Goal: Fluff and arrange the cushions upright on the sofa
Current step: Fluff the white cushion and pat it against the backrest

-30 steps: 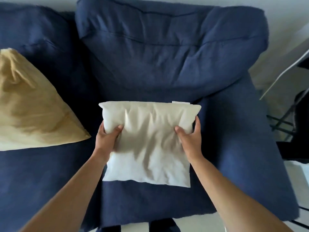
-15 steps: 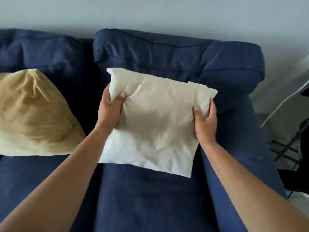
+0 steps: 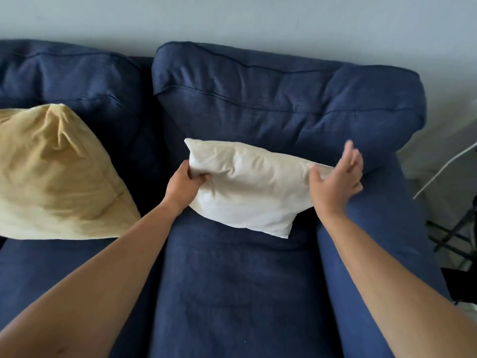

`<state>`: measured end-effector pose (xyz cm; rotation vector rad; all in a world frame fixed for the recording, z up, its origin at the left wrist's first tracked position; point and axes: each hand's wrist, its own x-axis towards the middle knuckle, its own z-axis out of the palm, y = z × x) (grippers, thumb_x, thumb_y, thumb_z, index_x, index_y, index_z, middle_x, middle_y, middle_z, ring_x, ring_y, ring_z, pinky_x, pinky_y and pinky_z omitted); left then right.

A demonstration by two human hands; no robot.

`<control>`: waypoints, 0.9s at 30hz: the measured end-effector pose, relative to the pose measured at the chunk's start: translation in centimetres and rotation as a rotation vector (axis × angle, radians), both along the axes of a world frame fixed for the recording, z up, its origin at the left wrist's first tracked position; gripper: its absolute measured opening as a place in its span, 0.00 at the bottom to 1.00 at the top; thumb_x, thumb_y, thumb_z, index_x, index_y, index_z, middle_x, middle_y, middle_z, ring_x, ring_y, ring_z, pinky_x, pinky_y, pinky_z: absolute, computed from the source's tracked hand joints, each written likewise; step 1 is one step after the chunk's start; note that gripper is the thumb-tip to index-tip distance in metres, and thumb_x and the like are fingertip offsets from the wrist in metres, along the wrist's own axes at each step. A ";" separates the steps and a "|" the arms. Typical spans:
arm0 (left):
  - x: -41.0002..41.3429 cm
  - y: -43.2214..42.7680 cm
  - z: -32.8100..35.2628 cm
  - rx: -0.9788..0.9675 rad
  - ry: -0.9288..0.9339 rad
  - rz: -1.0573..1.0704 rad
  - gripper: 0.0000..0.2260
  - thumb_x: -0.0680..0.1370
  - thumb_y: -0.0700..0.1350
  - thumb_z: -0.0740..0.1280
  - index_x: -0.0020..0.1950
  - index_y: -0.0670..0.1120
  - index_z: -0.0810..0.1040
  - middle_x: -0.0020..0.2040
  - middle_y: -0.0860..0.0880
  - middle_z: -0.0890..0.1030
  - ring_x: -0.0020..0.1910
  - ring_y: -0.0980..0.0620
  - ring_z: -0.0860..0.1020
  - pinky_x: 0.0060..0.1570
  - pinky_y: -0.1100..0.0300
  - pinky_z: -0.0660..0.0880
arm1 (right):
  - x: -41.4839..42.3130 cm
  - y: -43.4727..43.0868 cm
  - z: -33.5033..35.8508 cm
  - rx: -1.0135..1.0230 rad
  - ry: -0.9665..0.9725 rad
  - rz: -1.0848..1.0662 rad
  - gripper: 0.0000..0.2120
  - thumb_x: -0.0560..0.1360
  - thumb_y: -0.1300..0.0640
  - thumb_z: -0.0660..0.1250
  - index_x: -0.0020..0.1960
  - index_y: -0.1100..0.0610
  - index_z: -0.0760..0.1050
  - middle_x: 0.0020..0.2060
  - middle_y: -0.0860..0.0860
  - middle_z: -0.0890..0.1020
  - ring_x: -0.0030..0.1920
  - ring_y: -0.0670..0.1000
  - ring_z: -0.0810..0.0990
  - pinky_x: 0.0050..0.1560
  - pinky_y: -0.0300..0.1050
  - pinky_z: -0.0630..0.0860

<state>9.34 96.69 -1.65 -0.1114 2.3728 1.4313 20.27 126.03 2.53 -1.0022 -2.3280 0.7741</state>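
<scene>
A cream cushion (image 3: 247, 187) leans against the right back pillow of the navy sofa (image 3: 232, 280), its lower edge on the seat. My left hand (image 3: 184, 183) pinches the cushion's upper left corner. My right hand (image 3: 335, 179) is at the cushion's right edge with fingers spread apart; it looks blurred and grips nothing. A mustard-yellow cushion (image 3: 56, 177) stands propped against the left back pillow, one corner pointing up.
The sofa's right armrest (image 3: 382, 228) runs along beside my right arm. Beyond it stand a white slanted rod (image 3: 444, 171) and dark metal frame legs (image 3: 454, 236) on the floor. A pale wall (image 3: 232, 19) is behind the sofa.
The cream cushion has gone from being held up in the air to resting against the sofa back. My right hand has let go and opened; my left hand still holds the corner.
</scene>
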 end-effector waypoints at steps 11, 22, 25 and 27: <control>-0.8 1.8 3.4 0.215 0.133 -0.081 0.07 0.69 0.55 0.75 0.46 0.58 0.84 0.44 0.51 0.85 0.49 0.44 0.83 0.54 0.42 0.79 | -7.8 -6.7 3.7 0.113 -0.205 0.705 0.17 0.68 0.48 0.76 0.55 0.49 0.78 0.46 0.44 0.79 0.54 0.51 0.78 0.58 0.48 0.61; 2.8 -3.5 -2.5 0.268 -0.376 0.428 0.42 0.73 0.69 0.66 0.80 0.49 0.59 0.76 0.50 0.67 0.73 0.49 0.66 0.70 0.53 0.64 | -6.3 -4.5 7.7 -0.362 0.194 0.520 0.02 0.73 0.56 0.71 0.42 0.50 0.80 0.35 0.42 0.82 0.37 0.41 0.78 0.43 0.38 0.73; 2.9 -3.6 -2.7 0.417 -0.381 0.637 0.49 0.70 0.73 0.66 0.82 0.53 0.50 0.79 0.51 0.62 0.76 0.47 0.64 0.75 0.46 0.60 | -6.0 -2.9 8.6 -0.500 0.295 0.404 0.06 0.73 0.54 0.72 0.40 0.43 0.80 0.34 0.38 0.83 0.37 0.37 0.80 0.40 0.31 0.75; 2.3 -3.5 -1.8 0.570 -0.346 0.741 0.46 0.66 0.77 0.64 0.79 0.56 0.62 0.74 0.52 0.71 0.72 0.47 0.70 0.72 0.45 0.64 | -5.6 -1.2 7.9 -0.604 0.349 0.288 0.06 0.73 0.55 0.72 0.41 0.44 0.81 0.35 0.38 0.84 0.38 0.37 0.81 0.41 0.31 0.75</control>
